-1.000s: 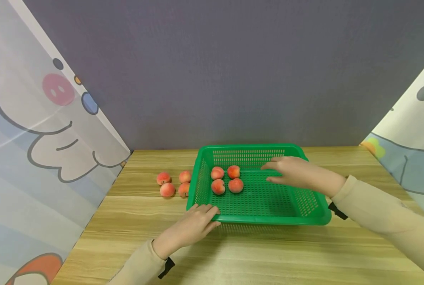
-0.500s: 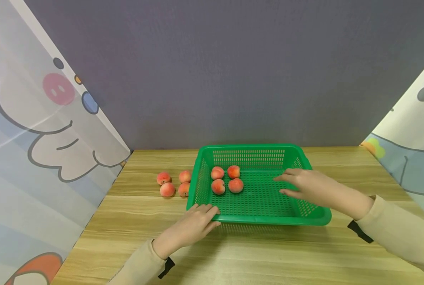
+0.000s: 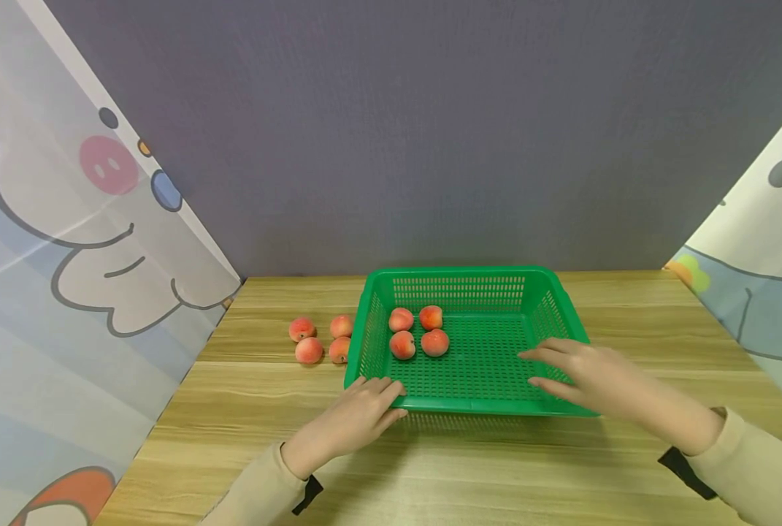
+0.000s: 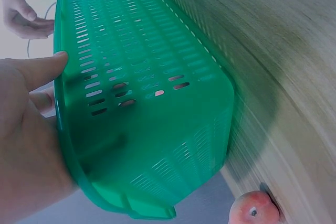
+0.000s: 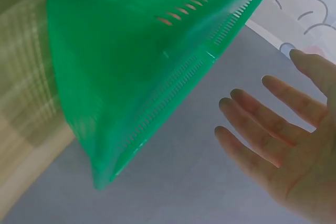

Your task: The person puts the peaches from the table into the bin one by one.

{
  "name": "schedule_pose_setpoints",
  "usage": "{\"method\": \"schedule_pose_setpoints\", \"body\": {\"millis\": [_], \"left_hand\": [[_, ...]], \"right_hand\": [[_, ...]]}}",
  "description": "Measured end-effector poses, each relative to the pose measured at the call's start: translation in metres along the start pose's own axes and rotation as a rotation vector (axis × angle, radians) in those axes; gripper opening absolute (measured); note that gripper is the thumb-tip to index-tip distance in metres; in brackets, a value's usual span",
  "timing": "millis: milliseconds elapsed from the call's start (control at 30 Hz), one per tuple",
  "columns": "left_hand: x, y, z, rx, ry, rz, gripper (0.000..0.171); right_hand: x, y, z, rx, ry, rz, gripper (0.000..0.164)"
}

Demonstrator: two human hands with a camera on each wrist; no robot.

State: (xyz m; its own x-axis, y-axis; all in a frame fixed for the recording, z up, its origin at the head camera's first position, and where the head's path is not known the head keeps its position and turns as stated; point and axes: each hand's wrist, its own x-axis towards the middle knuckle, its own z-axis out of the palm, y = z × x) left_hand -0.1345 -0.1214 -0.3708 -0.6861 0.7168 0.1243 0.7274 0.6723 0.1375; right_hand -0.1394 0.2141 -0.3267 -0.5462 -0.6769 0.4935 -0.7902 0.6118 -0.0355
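Note:
A green plastic basket (image 3: pixel 469 405) with slotted walls stands on the wooden table. Inside it, toward the left end, several peaches (image 3: pixel 434 342) sit grouped on the bottom. My left hand (image 3: pixel 356 418) holds the basket's front rim near the left corner. In the left wrist view, its thumb (image 4: pixel 47 70) lies on the outer wall side while the fingers are mostly hidden behind the rim. Over the basket's front right corner hovers my right hand (image 3: pixel 581 376), fingers spread and nothing in it. The right wrist view shows its fingers (image 5: pixel 252 158) apart from the basket wall.
Several more peaches (image 3: pixel 308 351) lie on the table just left of the basket. A grey wall (image 3: pixel 391 146) rises behind the wooden table (image 3: pixel 233 438). Cartoon-printed curtains (image 3: pixel 49 277) flank both sides.
My right hand has drawn back from over the basket's middle right toward its front right corner, fingers staying spread. The left hand, basket and peaches have stayed in place.

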Motion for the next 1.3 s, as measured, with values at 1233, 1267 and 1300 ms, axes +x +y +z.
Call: {"method": "schedule_pose_setpoints", "body": {"millis": [1233, 1267, 1300], "left_hand": [[0.0, -0.001, 0.0, -0.02, 0.002, 0.003, 0.017], [0.0, -0.001, 0.001, -0.023, 0.003, 0.003, 0.017], [0.0, -0.001, 0.001, -0.026, 0.005, 0.003, 0.017]], "right_hand": [[-0.046, -0.025, 0.03, -0.132, 0.017, 0.183, 0.028], [-0.046, -0.025, 0.031, -0.143, 0.028, 0.172, 0.027], [-0.047, -0.024, 0.032, -0.154, 0.04, 0.16, 0.027]]}}
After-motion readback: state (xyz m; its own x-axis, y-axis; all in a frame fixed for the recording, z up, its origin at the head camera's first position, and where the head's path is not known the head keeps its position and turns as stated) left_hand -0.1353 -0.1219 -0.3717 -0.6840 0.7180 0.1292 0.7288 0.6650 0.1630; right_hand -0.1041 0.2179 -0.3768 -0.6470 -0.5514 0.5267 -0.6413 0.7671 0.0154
